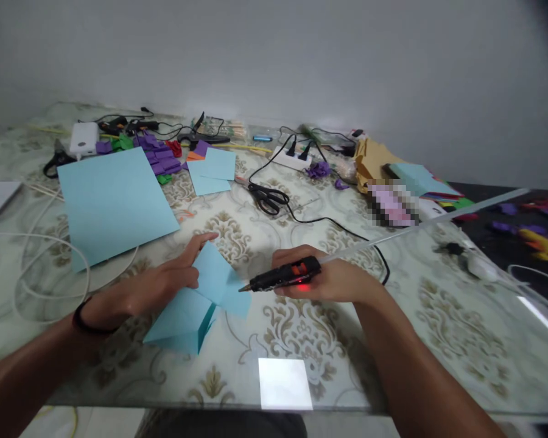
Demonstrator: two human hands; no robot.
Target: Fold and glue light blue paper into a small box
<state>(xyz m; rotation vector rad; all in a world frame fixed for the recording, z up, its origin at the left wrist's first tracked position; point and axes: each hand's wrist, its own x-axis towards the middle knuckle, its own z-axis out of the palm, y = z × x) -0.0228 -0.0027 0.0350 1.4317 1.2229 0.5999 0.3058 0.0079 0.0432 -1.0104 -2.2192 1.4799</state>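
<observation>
Right hand: the right hand (335, 277) is closed around the black glue gun (285, 275), its fingers curled and partly hidden behind it.
Left hand: the left hand (158, 283) rests at the folded blue paper (212, 274); 1 finger reaches straight to its far corner, the thumb is spread from it, and the other fingers are not clear.
Glue gun: over the table (296, 359), right of the paper, in the near half; a red light glows below its body.
Pointing: nozzle left and slightly toward the near edge, overlapping the paper's right flap in view; contact cannot be told.
Long axis: nearly along the near edge; the pale glue stick (424, 228) slants from its rear toward the right edge.
In the way: the left hand covers the paper's left side; a black cable (342, 222) loops behind the right wrist.
Left side: a large blue sheet (119, 204), beside purple folded pieces (162, 158).
Middle: black scissors (267, 198), near a white power strip (291, 158) with 2 plugs.
Far right: brown paper (372, 159).
</observation>
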